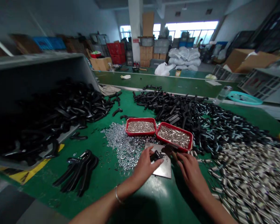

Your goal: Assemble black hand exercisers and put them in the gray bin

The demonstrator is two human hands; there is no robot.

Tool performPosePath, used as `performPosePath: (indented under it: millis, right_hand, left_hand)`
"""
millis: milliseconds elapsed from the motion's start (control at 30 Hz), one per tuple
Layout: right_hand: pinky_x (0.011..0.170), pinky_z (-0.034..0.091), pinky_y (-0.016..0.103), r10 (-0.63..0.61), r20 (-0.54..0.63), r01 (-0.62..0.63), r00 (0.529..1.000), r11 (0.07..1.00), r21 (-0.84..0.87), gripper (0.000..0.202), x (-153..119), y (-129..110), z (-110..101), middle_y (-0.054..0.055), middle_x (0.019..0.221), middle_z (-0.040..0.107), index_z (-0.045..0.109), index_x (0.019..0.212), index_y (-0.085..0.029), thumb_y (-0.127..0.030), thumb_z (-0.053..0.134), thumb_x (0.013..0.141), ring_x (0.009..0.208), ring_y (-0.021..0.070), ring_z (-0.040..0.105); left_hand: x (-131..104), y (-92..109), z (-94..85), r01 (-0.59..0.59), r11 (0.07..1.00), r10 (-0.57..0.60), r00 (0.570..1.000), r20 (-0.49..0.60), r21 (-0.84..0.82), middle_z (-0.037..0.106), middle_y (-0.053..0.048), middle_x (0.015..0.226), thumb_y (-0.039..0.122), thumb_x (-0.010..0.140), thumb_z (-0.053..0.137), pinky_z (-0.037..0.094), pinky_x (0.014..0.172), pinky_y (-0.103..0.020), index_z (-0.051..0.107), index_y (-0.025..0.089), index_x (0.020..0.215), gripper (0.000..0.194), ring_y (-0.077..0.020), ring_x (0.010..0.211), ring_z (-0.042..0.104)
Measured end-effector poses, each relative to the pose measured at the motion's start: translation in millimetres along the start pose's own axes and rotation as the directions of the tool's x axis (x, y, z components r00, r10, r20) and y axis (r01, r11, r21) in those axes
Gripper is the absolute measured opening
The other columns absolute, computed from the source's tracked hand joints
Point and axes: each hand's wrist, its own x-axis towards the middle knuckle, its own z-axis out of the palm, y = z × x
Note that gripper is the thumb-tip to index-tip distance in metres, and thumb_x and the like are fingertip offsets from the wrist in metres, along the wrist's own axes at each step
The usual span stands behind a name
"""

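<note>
My left hand (144,165) is closed around a small black part (156,156) with a metal end, over a flat metal plate (164,171). To its right, my right hand (190,169) has its fingers drawn together by the plate's right edge. Something dark shows at those fingertips, too blurred to name. Just beyond the hands are two red trays: the left tray (141,134) contains small metal pieces, and the right tray (191,141) contains small metal pins. Loose metal rings (123,152) lie left of the plate.
Several black handles (78,174) lie together at the left front, near a bin heaped with more black handles (84,105). Black parts with metal bolts (207,121) spread behind the trays. Metal cylinders (254,171) pile up at right. A clear bottle (222,95) stands farther back.
</note>
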Motion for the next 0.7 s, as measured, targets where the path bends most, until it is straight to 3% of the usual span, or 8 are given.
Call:
performPosePath:
  millis: [100, 233, 300, 367, 467, 567, 633, 700]
  right_hand:
    - [0.106, 0.041, 0.049, 0.129, 0.049, -0.137, 0.990, 0.963, 0.232, 0.040, 0.7, -14.8, 11.6, 0.011, 0.116, 0.069, 0.071, 0.112, -0.023, -0.053, 0.053, 0.093, 0.113, 0.0296, 0.060]
    - [0.091, 0.052, 0.042, 0.306, 0.281, -0.414, 0.909, 0.726, 0.549, 0.046, 9.0, -35.9, 20.8, 0.009, 0.103, 0.074, 0.074, 0.104, -0.019, -0.059, 0.065, 0.083, 0.097, 0.0297, 0.067]
    - [0.089, 0.053, 0.040, 0.306, 0.289, -0.420, 0.907, 0.676, 0.605, 0.045, 10.6, -38.8, 23.4, 0.008, 0.100, 0.074, 0.073, 0.101, -0.019, -0.058, 0.071, 0.078, 0.095, 0.0292, 0.068]
    - [0.087, 0.054, 0.039, 0.320, 0.217, -0.384, 0.922, 0.698, 0.604, 0.044, 9.1, -36.0, 23.4, 0.008, 0.100, 0.074, 0.072, 0.098, -0.020, -0.057, 0.073, 0.074, 0.095, 0.0291, 0.067]
    - [0.090, 0.052, 0.039, 0.311, 0.067, -0.301, 0.948, 0.811, 0.502, 0.042, 2.8, -29.1, 15.2, 0.009, 0.105, 0.072, 0.073, 0.097, -0.022, -0.057, 0.073, 0.074, 0.102, 0.0306, 0.065]
    - [0.090, 0.053, 0.038, 0.271, 0.030, -0.255, 0.962, 0.860, 0.443, 0.039, -7.9, -32.3, 4.3, 0.010, 0.109, 0.072, 0.073, 0.100, -0.025, -0.057, 0.069, 0.078, 0.106, 0.0314, 0.064]
    - [0.082, 0.055, 0.036, 0.279, 0.118, -0.299, 0.953, 0.810, 0.504, 0.039, -18.8, -42.8, 7.6, 0.009, 0.104, 0.073, 0.072, 0.099, -0.026, -0.060, 0.067, 0.080, 0.099, 0.0302, 0.066]
    - [0.071, 0.055, 0.033, 0.325, 0.251, -0.410, 0.912, 0.674, 0.614, 0.042, -32.6, -56.8, 26.6, 0.008, 0.091, 0.073, 0.071, 0.093, -0.027, -0.065, 0.066, 0.078, 0.082, 0.0266, 0.068]
  left_hand:
    - [-13.2, 18.3, -2.9, -0.121, 0.993, 0.120, 0.988, -0.094, -0.002, 0.056, -0.015, 0.128, 0.047, 0.083, 0.070, 0.047, 0.102, -0.054, 0.036, 0.025, 0.141, 0.071, -0.0313, 0.120, 0.055]
    - [-25.8, 29.3, -5.0, -0.405, 0.907, 0.406, 0.914, 0.013, 0.111, 0.056, -0.018, 0.130, 0.049, 0.085, 0.068, 0.044, 0.103, -0.059, 0.027, 0.024, 0.147, 0.079, -0.0345, 0.119, 0.055]
    - [-26.5, 28.9, -9.8, -0.470, 0.874, 0.462, 0.883, 0.084, 0.128, 0.056, -0.018, 0.128, 0.050, 0.085, 0.067, 0.044, 0.103, -0.058, 0.025, 0.022, 0.149, 0.081, -0.0340, 0.117, 0.056]
    - [-15.6, 25.6, -21.3, -0.506, 0.856, 0.491, 0.860, 0.142, 0.105, 0.057, -0.018, 0.128, 0.054, 0.084, 0.068, 0.045, 0.103, -0.053, 0.026, 0.020, 0.149, 0.085, -0.0324, 0.117, 0.055]
    - [34.5, 10.6, -57.6, -0.494, 0.852, 0.467, 0.867, 0.175, 0.173, 0.058, -0.015, 0.128, 0.052, 0.092, 0.057, 0.044, 0.103, -0.046, 0.039, 0.021, 0.144, 0.063, -0.0279, 0.118, 0.054]
    - [114.5, -24.3, -109.4, -0.306, 0.848, 0.303, 0.950, 0.079, 0.433, 0.062, -0.011, 0.122, 0.033, 0.100, 0.043, 0.038, 0.106, -0.042, 0.059, 0.021, 0.125, 0.032, -0.0242, 0.119, 0.052]
    - [165.9, -55.0, -139.7, -0.073, 0.779, 0.078, 0.997, 0.019, 0.622, 0.063, -0.012, 0.122, 0.021, 0.097, 0.042, 0.039, 0.104, -0.040, 0.063, 0.019, 0.121, 0.032, -0.0249, 0.118, 0.053]
    - [204.5, -84.2, -157.6, -0.023, 0.758, -0.001, 0.999, 0.037, 0.652, 0.065, -0.014, 0.117, 0.012, 0.092, 0.043, 0.040, 0.101, -0.038, 0.067, 0.016, 0.114, 0.033, -0.0252, 0.114, 0.056]
